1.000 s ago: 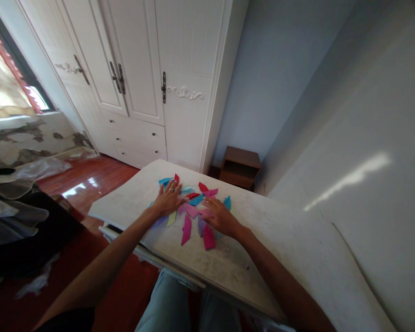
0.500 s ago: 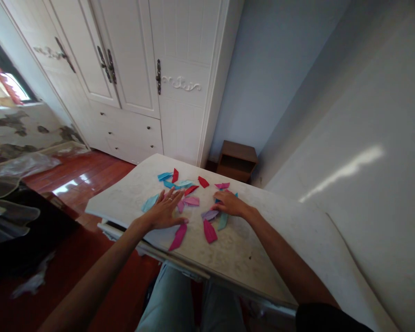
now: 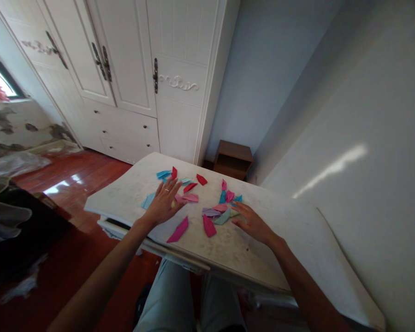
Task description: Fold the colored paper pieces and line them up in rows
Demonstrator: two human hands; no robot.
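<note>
Several folded paper pieces in many colours lie scattered on a white table (image 3: 263, 258). My left hand (image 3: 163, 203) is spread flat over the left group, fingers apart. It partly covers a blue piece (image 3: 163, 174) and a pink piece (image 3: 191, 198); a pale blue piece (image 3: 148, 200) is beside its wrist side. My right hand (image 3: 251, 223) is open at the right group, fingertips by a pale yellow piece (image 3: 234, 212) and a pale green piece (image 3: 222, 217). Magenta pieces (image 3: 209, 226) lie nearer me, and red pieces (image 3: 201, 179) lie farther off.
A white wardrobe (image 3: 180, 110) stands behind the table, with a small brown cabinet (image 3: 234, 150) to its right. A pale wall (image 3: 349, 193) runs along the right. Dark furniture with draped cloth (image 3: 7, 216) is at the left on the red floor (image 3: 100, 159).
My right hand has drawn back to the right and toward me, uncovering pink, blue and yellow pieces. My left hand has slid slightly away from me over the left group.
</note>
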